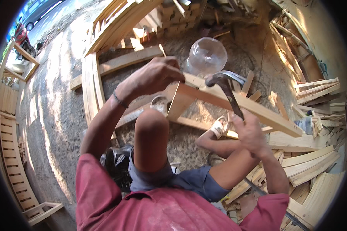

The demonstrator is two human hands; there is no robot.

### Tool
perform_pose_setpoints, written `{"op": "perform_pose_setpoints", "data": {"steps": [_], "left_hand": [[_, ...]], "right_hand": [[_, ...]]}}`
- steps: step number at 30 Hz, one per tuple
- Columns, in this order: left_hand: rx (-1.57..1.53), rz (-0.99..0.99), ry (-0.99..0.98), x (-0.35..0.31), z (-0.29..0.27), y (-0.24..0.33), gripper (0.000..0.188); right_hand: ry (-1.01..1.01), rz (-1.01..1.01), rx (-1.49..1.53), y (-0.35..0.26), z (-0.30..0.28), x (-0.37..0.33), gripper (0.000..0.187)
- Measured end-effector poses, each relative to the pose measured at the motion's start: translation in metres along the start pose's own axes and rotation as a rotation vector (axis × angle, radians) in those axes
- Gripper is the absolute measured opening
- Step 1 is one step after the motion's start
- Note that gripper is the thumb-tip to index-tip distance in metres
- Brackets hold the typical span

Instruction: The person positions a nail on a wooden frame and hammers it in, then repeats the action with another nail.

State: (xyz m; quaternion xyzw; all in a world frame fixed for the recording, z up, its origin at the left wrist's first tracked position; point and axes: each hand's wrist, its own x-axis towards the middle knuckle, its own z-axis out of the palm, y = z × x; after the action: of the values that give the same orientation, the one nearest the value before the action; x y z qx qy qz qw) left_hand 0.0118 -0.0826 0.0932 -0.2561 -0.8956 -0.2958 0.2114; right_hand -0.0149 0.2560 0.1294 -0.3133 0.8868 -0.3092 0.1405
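Observation:
My right hand (250, 133) grips a dark-handled hammer (230, 98), its head raised above a long pale wooden beam (273, 115). My left hand (152, 77) is closed, fingertips pinched together at the beam's far left end. What sits between those fingertips is too small to make out. Below them, a short upright board (180, 102) meets the beam at the corner. Another lower rail (189, 121) runs close to my feet, so the pieces form a wooden frame between my knees.
A clear plastic jug (207, 56) stands beyond the beam. Planks (312, 165) and offcuts are piled at right. More timber frames (115, 27) stand far left of centre, and a slatted wooden piece (11, 154) lies at the left edge. A red motorcycle (22, 38) is parked far left.

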Motion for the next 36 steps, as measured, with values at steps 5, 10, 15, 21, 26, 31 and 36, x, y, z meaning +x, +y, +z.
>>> {"op": "perform_pose_setpoints", "data": {"steps": [5, 10, 15, 21, 26, 31, 36], "left_hand": [[0.003, -0.035, 0.021, -0.011, -0.001, 0.000, 0.013], [0.008, -0.031, -0.006, -0.002, 0.004, 0.000, 0.012], [0.016, -0.031, -0.021, -0.004, 0.004, 0.000, 0.011], [0.033, 0.000, -0.028, -0.006, -0.003, 0.003, 0.009], [0.158, -0.011, 0.012, -0.010, -0.003, 0.013, 0.008], [0.146, -0.098, 0.009, -0.010, -0.005, 0.023, 0.011], [0.218, -0.139, -0.046, -0.026, -0.014, 0.015, 0.017]], "right_hand": [[0.267, -0.103, 0.449, -0.037, -0.063, -0.001, 0.027], [0.277, -0.603, 0.889, -0.048, -0.163, -0.044, 0.027], [0.017, 0.045, 0.151, -0.003, -0.029, -0.001, 0.023], [0.333, 0.062, 0.613, -0.013, -0.013, -0.002, 0.029], [0.310, 0.082, 0.601, -0.011, -0.018, -0.007, 0.029], [0.191, 0.082, 0.549, 0.003, 0.002, -0.007, 0.031], [0.173, 0.048, 0.553, 0.005, 0.008, -0.010, 0.032]]}}
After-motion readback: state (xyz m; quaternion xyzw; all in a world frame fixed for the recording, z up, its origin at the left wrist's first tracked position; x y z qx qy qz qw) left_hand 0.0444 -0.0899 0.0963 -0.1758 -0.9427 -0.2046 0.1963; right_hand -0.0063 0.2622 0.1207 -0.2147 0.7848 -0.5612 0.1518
